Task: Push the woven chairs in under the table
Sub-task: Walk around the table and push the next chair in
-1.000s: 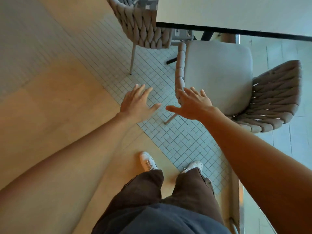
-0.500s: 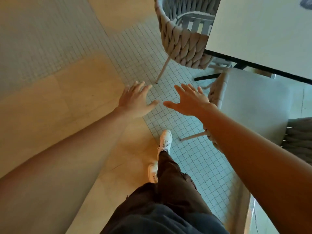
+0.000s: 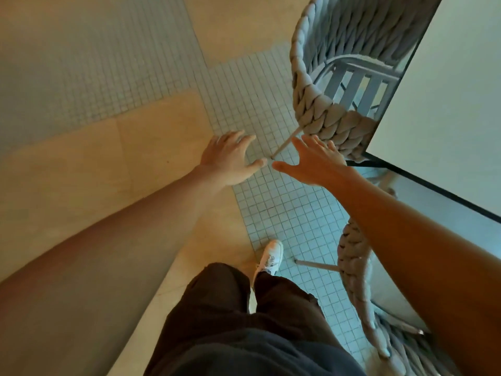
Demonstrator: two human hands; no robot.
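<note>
both hands, left (image 3: 227,161) and right (image 3: 315,161), spread open and empty, reaching toward far woven chair (image 3: 325,104) only partly under the bench (image 3: 447,104); near woven chair (image 3: 355,267) also sticks out, so both look left to push.

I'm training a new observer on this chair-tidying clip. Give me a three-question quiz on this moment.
1. True or false: the left hand grips the far woven chair.
2. Which describes both hands? A) fists B) open, fingers spread C) holding a cushion
3. Fill in: the near woven chair is partly hidden by the right ____.

Key:
1. False; it is over the tiled floor, touching nothing.
2. B; the right hand is also empty.
3. Arm.
</note>
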